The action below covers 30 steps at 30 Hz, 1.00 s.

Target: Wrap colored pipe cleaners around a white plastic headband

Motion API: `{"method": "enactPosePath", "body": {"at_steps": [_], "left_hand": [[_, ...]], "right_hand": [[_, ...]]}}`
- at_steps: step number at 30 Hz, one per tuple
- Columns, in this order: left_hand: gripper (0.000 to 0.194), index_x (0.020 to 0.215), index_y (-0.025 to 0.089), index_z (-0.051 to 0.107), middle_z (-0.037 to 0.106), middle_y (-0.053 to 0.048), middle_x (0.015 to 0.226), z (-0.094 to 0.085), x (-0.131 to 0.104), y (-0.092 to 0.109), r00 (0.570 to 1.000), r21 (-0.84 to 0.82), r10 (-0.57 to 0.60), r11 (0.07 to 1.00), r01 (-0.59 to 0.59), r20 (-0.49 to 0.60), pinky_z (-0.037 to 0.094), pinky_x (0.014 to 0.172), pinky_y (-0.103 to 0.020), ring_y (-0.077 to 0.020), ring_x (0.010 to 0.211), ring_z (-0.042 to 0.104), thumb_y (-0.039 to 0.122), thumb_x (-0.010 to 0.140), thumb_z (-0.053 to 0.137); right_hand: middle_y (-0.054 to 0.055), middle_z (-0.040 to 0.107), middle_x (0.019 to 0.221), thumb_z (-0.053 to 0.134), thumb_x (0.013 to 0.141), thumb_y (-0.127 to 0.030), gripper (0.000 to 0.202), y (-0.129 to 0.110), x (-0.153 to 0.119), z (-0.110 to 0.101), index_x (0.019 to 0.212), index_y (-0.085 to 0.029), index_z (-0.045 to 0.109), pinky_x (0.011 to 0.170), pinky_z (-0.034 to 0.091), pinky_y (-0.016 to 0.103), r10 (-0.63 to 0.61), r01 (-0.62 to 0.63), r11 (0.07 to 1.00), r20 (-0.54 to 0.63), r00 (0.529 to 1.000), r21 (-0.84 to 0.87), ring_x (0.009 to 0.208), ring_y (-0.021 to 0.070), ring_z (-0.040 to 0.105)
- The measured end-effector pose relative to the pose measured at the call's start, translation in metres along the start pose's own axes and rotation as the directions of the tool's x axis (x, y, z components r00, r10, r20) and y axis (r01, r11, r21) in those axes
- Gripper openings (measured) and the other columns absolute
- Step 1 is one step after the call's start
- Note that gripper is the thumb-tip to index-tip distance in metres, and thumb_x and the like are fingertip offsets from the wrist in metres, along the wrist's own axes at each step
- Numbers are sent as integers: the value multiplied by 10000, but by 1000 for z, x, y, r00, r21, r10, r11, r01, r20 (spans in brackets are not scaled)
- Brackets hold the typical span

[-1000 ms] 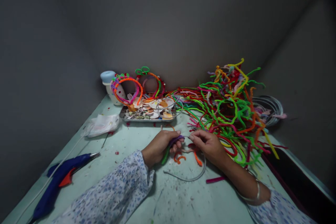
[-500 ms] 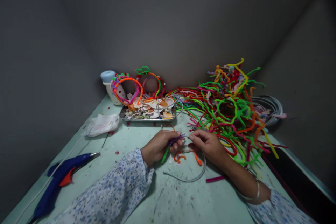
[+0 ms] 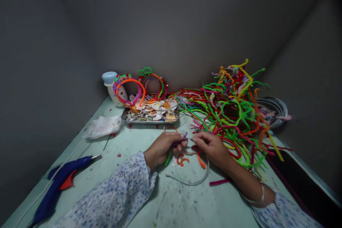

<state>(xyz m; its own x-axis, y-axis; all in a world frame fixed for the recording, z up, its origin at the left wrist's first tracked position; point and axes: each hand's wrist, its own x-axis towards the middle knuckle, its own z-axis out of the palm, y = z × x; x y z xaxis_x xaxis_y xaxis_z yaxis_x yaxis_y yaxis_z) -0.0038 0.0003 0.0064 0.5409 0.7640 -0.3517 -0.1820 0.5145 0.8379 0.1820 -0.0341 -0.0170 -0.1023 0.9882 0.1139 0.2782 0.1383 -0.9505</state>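
My left hand (image 3: 166, 146) is closed around a purple pipe cleaner (image 3: 176, 143), whose tip points up past the thumb. A green pipe cleaner (image 3: 168, 157) sticks out below the same fingers. My right hand (image 3: 212, 148) pinches the end of a thin grey band (image 3: 197, 182) in front of the left fingertips. From there the band curves down and left, its free end above the table. Short orange pipe cleaner pieces (image 3: 201, 160) lie just beyond the band, and a magenta piece (image 3: 219, 182) rests by my right forearm.
A metal tray (image 3: 149, 122) of shells stands behind my hands, with pipe-cleaner headbands (image 3: 145, 92) on it. Right of it spreads a tangled pipe cleaner heap (image 3: 232, 103) beside coiled grey bands (image 3: 283, 110). On the left are a blue glue gun (image 3: 57, 188), plastic bag (image 3: 104, 127) and lidded bottle (image 3: 110, 78).
The tip of the purple pipe cleaner has risen above my left thumb. Both hands stay in nearly the same place, and the grey band has hardly moved.
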Motion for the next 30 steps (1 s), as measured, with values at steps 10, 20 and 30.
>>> {"method": "enactPosePath", "body": {"at_steps": [10, 20, 30], "left_hand": [[203, 714, 85, 607, 617, -61, 681, 0, 0, -3, 998, 27, 64, 998, -64, 17, 325, 414, -149, -51, 477, 500, 282, 747, 644], [107, 749, 103, 605, 630, -47, 705, -2, 2, -8, 993, 41, 114, 993, -115, 19, 339, 436, -154, -51, 492, 516, 203, 720, 628], [104, 754, 119, 588, 628, -36, 690, 2, 1, -7, 984, 130, 169, 978, -162, -48, 400, 479, -182, -61, 479, 511, 201, 711, 635]], "right_hand": [[1, 584, 679, 556, 842, -387, 236, 0, 0, 1, 773, -169, 615, 559, 466, 249, 1, -1, 1000, -8, 1000, -23, 612, 146, 569], [0, 598, 681, 541, 855, -363, 225, 2, 1, -1, 773, -171, 626, 559, 442, 238, -16, 16, 998, 1, 1000, -60, 610, 140, 560], [-13, 577, 658, 531, 865, -380, 241, 1, 0, -2, 775, -172, 616, 548, 418, 235, -25, 26, 995, 7, 1000, -101, 595, 132, 541]]}}
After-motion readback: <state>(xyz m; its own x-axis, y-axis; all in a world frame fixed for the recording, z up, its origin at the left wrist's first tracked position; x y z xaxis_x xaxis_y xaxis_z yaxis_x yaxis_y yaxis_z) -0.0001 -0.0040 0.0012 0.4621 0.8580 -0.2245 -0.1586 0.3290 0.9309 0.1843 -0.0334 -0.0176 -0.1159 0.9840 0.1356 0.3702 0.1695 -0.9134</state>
